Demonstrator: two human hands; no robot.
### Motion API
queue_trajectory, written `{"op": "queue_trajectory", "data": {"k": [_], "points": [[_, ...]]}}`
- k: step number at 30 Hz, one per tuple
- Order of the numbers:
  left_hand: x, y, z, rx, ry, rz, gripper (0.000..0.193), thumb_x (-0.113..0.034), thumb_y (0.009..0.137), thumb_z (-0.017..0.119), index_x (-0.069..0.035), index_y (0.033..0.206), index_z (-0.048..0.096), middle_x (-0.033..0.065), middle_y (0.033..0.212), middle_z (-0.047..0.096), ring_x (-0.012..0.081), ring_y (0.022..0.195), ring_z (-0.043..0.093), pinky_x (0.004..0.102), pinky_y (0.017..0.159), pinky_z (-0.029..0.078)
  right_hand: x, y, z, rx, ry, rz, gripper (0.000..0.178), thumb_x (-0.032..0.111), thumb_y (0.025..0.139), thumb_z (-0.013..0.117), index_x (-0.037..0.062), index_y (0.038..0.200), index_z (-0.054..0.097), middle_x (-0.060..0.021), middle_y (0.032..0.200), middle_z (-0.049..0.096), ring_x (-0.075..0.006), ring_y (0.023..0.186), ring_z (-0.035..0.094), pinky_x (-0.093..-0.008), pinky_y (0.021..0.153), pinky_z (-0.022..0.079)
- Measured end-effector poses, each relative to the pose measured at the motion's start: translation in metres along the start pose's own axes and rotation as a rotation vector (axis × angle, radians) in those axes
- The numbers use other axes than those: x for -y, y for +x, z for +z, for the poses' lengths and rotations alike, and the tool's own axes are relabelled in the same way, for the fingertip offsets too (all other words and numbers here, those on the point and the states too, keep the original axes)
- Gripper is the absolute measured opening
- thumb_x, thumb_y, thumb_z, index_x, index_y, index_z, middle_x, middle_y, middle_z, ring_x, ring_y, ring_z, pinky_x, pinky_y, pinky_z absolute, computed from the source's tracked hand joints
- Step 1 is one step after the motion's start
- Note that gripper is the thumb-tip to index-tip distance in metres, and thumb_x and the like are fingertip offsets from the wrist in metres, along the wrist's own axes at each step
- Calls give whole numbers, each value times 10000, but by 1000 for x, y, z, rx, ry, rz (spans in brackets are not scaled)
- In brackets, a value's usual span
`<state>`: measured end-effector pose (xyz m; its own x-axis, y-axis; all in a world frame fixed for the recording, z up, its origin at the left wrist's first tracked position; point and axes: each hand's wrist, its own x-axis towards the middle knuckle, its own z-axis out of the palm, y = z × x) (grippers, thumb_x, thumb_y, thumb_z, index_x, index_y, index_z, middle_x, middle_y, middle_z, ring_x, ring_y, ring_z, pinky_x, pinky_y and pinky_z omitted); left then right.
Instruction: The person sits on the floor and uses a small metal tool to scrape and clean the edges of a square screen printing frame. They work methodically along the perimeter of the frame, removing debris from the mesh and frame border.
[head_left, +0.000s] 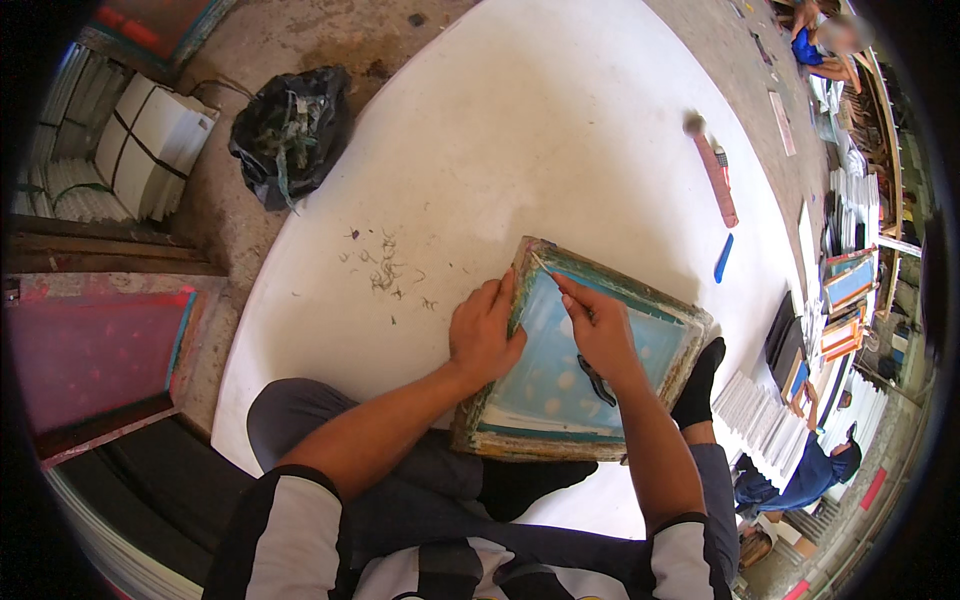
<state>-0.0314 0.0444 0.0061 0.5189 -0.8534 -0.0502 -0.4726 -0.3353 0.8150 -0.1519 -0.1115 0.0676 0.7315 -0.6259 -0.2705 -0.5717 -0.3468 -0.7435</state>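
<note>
A screen printing frame (690, 345), its wood worn and stained, lies tilted across my lap with pale blue mesh (545, 375) stretched in it. My left hand (483, 330) is closed around its left side, near the upper corner. Over the upper left of the mesh, my right hand (600, 325) is closed in a pinch at the mesh's corner; what its fingertips hold is too small to make out. Below that palm show dark curved handles (597, 382), like those of pliers; I cannot tell whether they lie on the mesh or are in the hand.
Small curled scraps (385, 268) lie scattered on the white surface (480, 150), left of the frame. A hammer (714, 180) and a blue strip (723, 258) lie at right. A black plastic bag (265, 140) stands upper left, near bundled white sheets (155, 140). Co-workers sit at far right.
</note>
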Motion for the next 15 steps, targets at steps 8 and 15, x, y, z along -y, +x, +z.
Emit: {"op": "queue_trajectory", "data": {"k": [8,15], "points": [[0,0,0,-26,4,14,840,-163,757,720,71,1506,420,201,1224,565,367,1059,589,462,859,487,17,16,-35,304,895,821,398,289,1052,592,185,1436,612,-18,730,574,-48,443,392,-196,375,294],[1,2,0,-11,13,-2,831,-169,754,725,76,1494,437,203,1228,570,370,1070,591,454,868,495,30,26,-47,88,774,761,424,312,1063,576,170,1462,576,-15,719,557,-38,417,357,-194,351,253]]}}
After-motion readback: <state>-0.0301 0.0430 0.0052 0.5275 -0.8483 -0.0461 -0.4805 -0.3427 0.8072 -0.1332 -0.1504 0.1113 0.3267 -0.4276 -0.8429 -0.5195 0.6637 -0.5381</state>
